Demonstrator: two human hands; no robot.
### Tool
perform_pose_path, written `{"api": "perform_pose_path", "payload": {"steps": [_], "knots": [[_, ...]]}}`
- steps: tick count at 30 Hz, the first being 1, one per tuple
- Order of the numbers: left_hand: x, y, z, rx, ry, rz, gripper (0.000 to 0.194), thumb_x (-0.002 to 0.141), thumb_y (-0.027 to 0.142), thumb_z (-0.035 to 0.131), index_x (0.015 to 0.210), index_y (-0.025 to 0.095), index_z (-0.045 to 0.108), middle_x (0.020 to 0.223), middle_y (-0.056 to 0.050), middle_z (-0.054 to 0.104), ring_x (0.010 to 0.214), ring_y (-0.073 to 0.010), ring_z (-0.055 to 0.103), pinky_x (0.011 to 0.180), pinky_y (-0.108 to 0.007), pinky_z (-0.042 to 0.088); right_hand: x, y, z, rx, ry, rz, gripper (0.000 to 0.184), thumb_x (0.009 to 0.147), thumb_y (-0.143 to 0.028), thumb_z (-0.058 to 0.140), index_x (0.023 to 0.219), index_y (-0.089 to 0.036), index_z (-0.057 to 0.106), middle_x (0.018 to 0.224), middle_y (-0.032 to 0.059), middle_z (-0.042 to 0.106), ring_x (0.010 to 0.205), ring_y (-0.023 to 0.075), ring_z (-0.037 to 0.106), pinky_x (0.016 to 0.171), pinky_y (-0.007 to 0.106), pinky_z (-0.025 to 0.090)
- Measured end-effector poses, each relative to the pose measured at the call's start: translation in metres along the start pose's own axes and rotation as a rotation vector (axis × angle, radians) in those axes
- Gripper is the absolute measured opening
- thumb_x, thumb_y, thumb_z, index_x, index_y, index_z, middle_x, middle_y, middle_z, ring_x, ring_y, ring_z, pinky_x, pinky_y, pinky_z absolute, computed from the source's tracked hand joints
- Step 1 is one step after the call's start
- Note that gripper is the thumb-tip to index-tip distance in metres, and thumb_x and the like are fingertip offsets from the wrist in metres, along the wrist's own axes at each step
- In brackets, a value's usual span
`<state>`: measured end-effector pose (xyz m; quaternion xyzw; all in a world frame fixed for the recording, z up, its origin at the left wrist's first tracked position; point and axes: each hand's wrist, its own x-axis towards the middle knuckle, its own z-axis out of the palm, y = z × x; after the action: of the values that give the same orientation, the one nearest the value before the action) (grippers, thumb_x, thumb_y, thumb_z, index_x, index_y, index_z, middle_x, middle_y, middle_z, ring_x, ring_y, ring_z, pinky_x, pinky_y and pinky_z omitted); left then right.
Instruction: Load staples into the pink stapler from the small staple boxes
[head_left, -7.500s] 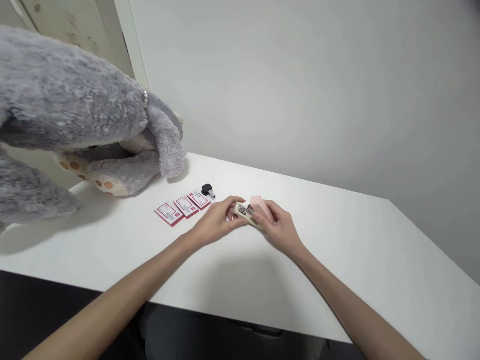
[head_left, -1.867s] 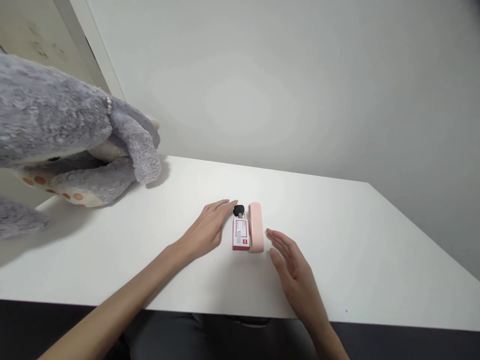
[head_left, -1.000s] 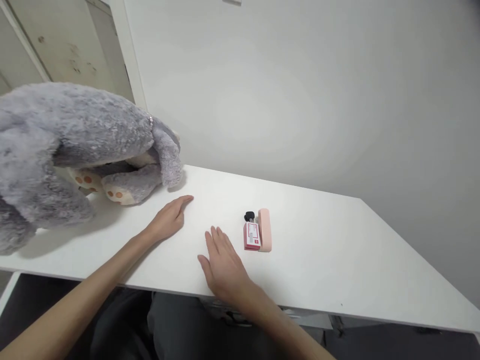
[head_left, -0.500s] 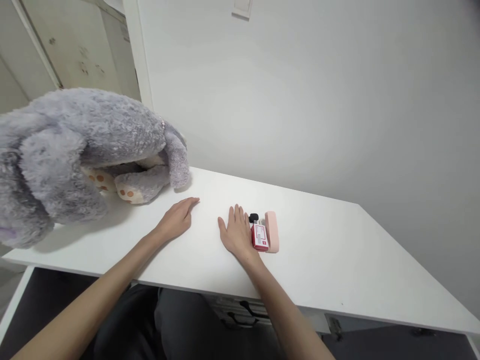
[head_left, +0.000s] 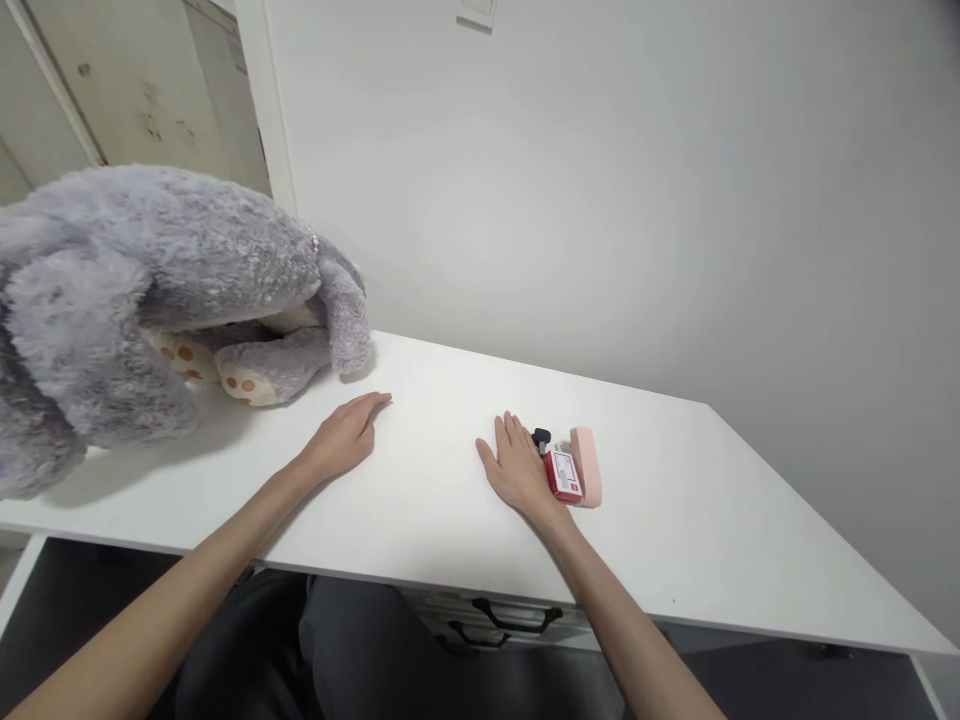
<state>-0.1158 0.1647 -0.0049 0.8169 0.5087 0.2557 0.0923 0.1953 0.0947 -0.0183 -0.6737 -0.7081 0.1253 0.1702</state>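
Note:
My right hand (head_left: 517,467) lies on the white table (head_left: 442,520) with its fingers stretched out. Its little-finger side is against a small red and white box (head_left: 564,475) and close to a small black object (head_left: 541,436). Right of the box, and touching it, is a long pink case (head_left: 588,467) with rounded ends. Behind the box, a small pale and metallic piece (head_left: 563,446) shows, too small to name. My left hand (head_left: 341,438) rests on the table further left, its fingers extended and nothing held.
A large grey plush toy (head_left: 217,245) covers the table's left end, beyond my left hand. The wall (head_left: 570,200) rises along the back edge. Below the front edge are drawers with black handles (head_left: 517,617).
My right hand has slid right across the table. The box, the pink case and the small black object have shifted right with it. My left hand stays in place.

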Motion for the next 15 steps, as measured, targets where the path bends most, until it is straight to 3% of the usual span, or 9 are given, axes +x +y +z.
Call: {"api": "perform_pose_path", "payload": {"steps": [15], "knots": [[0.003, -0.003, 0.000, 0.023, -0.001, 0.008, 0.057, 0.094, 0.025, 0.036, 0.147, 0.015, 0.055, 0.153, -0.011, 0.062, 0.145, -0.0290, 0.056, 0.123, -0.047, 0.044, -0.010, 0.122, -0.037, 0.072, 0.016, -0.024, 0.086, 0.107, -0.069, 0.032, 0.169, -0.010, 0.030, 0.178, 0.0153, 0.022, 0.167, 0.0272, 0.016, 0.136, 0.046, 0.013]]}}
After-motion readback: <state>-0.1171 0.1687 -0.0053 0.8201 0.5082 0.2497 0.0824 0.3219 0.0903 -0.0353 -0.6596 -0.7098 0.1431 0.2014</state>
